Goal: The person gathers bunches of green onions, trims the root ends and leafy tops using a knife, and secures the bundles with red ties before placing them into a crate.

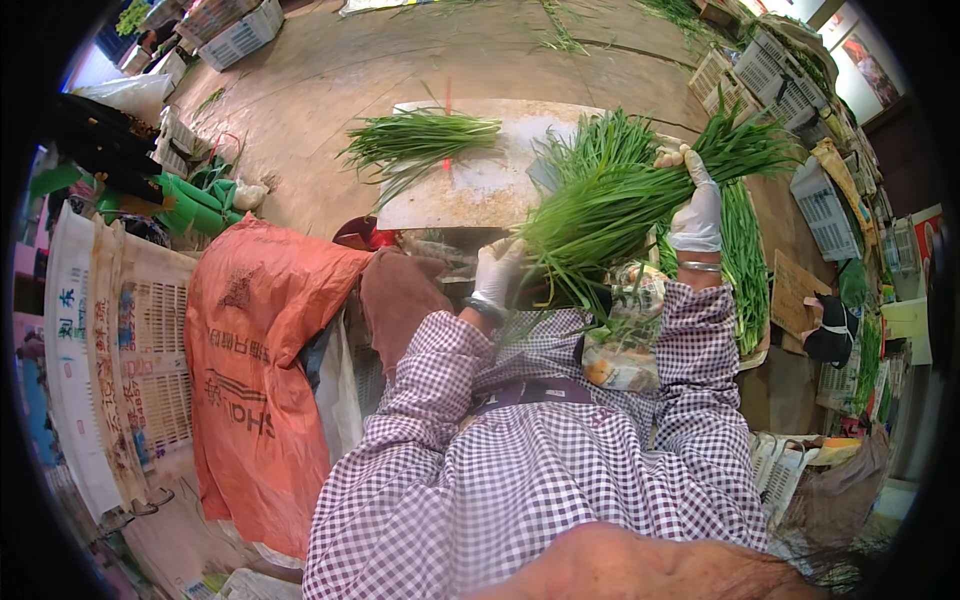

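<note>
A large bunch of long green garlic chives [610, 215] slants across in front of me. My right hand [697, 205], in a pale glove, is wrapped round it towards its right part. My left hand [498, 270], gloved as well, is at the lower left end of the bunch with its fingers curled in; what they pinch there is hidden. More chives [605, 145] lie behind the held bunch, and others [742, 265] fill a crate below my right hand. A smaller separate bunch [425, 138] rests on the left part of a whitish board [460, 200].
An orange plastic sack [265, 370] drapes over things at my left, beside stacked white crates [150, 350]. More crates [825, 205] stand along the right side. A white crate [240, 35] sits far left, and loose leaves [565, 40] lie scattered on the brown floor [330, 60].
</note>
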`<action>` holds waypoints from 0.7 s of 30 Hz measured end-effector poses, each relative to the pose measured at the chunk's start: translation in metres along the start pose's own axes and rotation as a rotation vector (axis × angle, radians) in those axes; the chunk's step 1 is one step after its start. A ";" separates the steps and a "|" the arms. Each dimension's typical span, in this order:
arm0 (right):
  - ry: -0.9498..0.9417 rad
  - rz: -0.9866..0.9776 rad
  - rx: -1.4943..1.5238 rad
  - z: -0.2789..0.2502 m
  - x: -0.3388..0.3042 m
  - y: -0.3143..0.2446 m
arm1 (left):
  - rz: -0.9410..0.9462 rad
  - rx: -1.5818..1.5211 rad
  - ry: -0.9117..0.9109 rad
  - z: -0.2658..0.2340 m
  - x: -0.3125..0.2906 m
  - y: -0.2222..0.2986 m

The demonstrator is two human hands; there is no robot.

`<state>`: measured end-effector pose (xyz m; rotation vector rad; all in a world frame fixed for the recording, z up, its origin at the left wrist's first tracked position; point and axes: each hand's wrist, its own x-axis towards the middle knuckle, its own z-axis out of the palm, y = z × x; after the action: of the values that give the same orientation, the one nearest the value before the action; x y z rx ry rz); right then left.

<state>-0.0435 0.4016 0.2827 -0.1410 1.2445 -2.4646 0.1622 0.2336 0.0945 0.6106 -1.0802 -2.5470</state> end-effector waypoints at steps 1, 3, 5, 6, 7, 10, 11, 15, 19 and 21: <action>-0.015 -0.030 -0.058 0.009 -0.009 0.003 | 0.062 0.085 0.061 0.006 0.000 -0.001; -0.040 -0.035 -0.081 0.010 -0.012 0.011 | 0.103 0.157 0.116 0.007 0.004 -0.015; -0.083 -0.020 -0.052 0.011 -0.013 0.017 | 0.001 0.281 0.120 -0.004 0.010 -0.022; -0.093 -0.012 -0.047 0.009 -0.013 0.017 | -0.066 0.167 0.081 -0.004 0.008 -0.021; -0.104 -0.004 -0.042 0.008 -0.014 0.016 | -0.133 0.052 0.042 -0.003 0.006 -0.021; -0.083 -0.004 -0.073 0.006 -0.014 0.017 | -0.168 -0.194 -0.063 -0.006 -0.002 -0.022; -0.067 -0.009 -0.091 0.006 -0.014 0.018 | -0.161 -0.244 -0.089 -0.006 -0.005 -0.024; -0.072 -0.005 -0.036 0.006 -0.015 0.016 | -0.265 -0.161 0.013 0.003 -0.021 -0.015; -0.056 -0.019 -0.067 0.000 -0.012 0.013 | -0.177 -0.220 -0.158 -0.007 -0.017 -0.022; -0.065 -0.032 -0.065 -0.002 -0.012 0.011 | -0.137 -0.240 -0.230 -0.005 -0.018 -0.018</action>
<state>-0.0300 0.4019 0.2737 -0.2576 1.3044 -2.4273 0.1781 0.2510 0.0829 0.3469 -0.8044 -2.8648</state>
